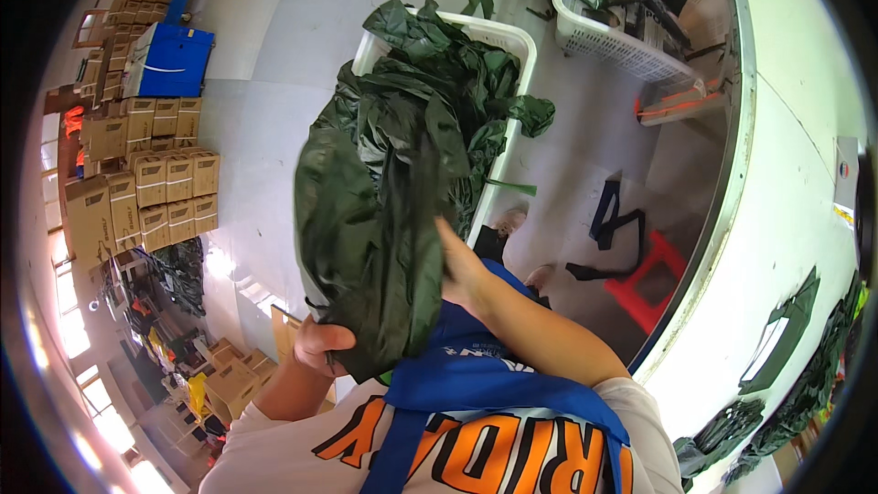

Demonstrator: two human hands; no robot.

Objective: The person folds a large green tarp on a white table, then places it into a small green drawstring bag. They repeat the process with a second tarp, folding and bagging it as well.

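A long, bunched piece of dark green shiny fabric (357, 247) hangs between my hands in front of my chest. My left hand (322, 346) is closed on its near lower end, the thumb lying across the fabric's edge. Against its right side is my right hand (455, 261), slightly blurred, gripping it with fingers mostly hidden behind the folds. The fabric's far end overlaps a white plastic basket (523, 46) heaped with more crumpled dark green fabric (494, 73). Whether the held piece is separate from the heap I cannot tell.
A white table (786, 165) with a metal edge runs along the right, bearing dark green pieces (782, 334). Beyond the basket stands another white basket (622, 50) of mixed items. A red stool (649, 284) and black strap (605, 229) lie right. Cartons (165, 183) are stacked left.
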